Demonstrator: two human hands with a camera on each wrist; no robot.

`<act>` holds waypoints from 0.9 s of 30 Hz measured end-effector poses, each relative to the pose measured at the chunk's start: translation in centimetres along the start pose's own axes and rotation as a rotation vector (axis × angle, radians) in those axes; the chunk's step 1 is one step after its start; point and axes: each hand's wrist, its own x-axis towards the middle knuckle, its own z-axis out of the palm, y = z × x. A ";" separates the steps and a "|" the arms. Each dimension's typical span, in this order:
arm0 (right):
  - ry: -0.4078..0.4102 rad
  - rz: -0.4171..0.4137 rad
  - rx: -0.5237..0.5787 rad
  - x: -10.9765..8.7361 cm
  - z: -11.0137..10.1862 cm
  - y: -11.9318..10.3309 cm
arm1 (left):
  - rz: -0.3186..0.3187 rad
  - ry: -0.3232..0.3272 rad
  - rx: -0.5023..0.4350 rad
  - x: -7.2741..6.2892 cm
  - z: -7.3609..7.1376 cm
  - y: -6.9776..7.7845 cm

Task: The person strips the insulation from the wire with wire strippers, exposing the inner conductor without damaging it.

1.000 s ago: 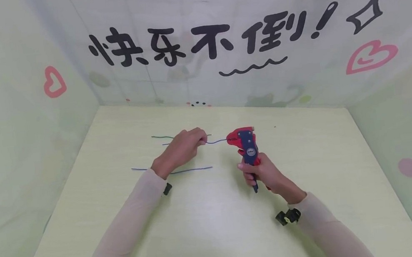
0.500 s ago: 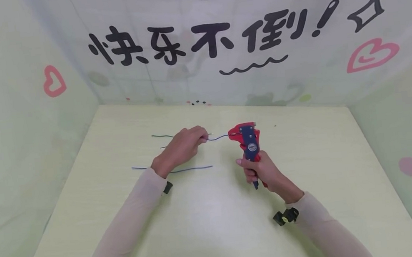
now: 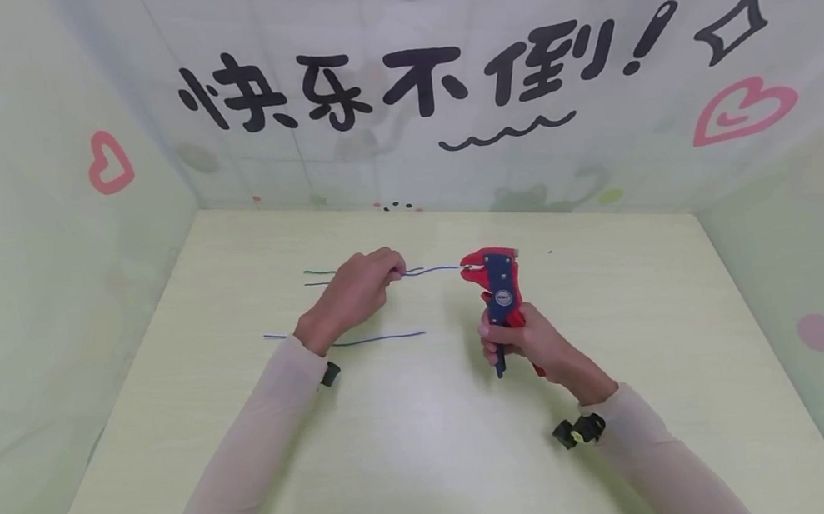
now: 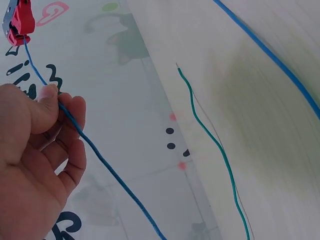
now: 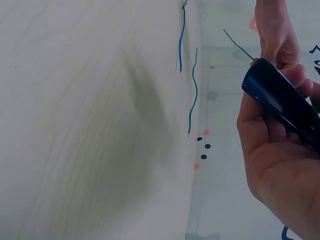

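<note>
Blue wire (image 4: 120, 180) is running through the left hand (image 3: 356, 286), above the bench (image 3: 431, 439) — we are seeing thumb and fingertips pinching it. Its far end is reaching the red mouth of the wire stripper (image 3: 501, 279); we are not able to tell whether the tip is sitting inside or just at the lip. We are logging the right hand (image 3: 532, 338) as curling round the stripper's handles, tool head up, mouth facing the left hand. On the bench, a green wire (image 4: 228, 164) is lying near the back edge, partly behind the left hand — and a second blue wire (image 4: 266, 47) is lying nearer us, passing under the left wrist. Behind, a pale sheet (image 3: 387, 167) is showing black lettering.
</note>
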 end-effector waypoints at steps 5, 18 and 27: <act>0.004 -0.001 -0.005 -0.1 -0.3 0.0 | -0.017 0.013 0.013 -0.1 -0.1 -0.2; 0.075 0.024 0.089 0.0 -0.4 0.4 | -0.025 -0.014 -0.028 -0.1 0.0 -0.4; 0.072 0.047 0.085 0.0 -0.7 0.4 | -0.012 0.016 -0.052 0.0 0.2 -0.5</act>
